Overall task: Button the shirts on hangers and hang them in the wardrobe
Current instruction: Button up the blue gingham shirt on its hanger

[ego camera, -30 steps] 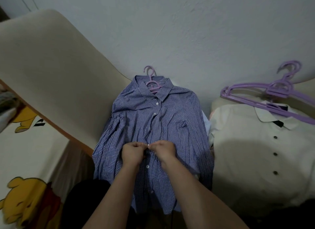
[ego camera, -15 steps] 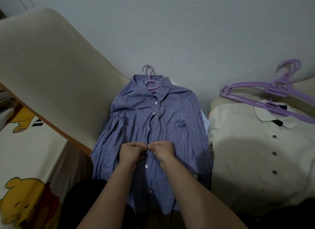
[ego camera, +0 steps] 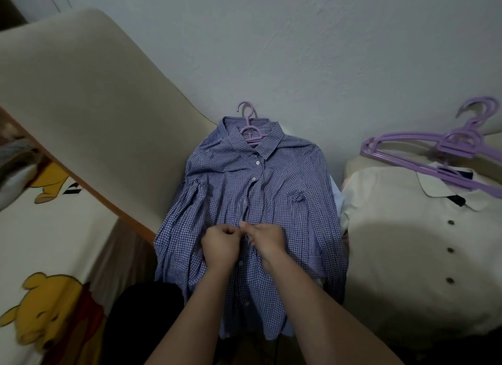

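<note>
Checked shirt (ego camera: 285, 190) lengthwise: collar (ego camera: 269, 144) far, hem (ego camera: 271, 329) near.

Left hand (ego camera: 220, 246) and right hand (ego camera: 269, 239) bare, left forearm (ego camera: 190, 315) and right forearm (ego camera: 312, 310) bare from the wrists back, short pale thumbnail on right hand

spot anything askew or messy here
The checked shirt lies crumpled and creased, its collar bunched up on the picture's left. A stack of bare purple hangers lies slanted across the collar of the cream shirt.
</note>
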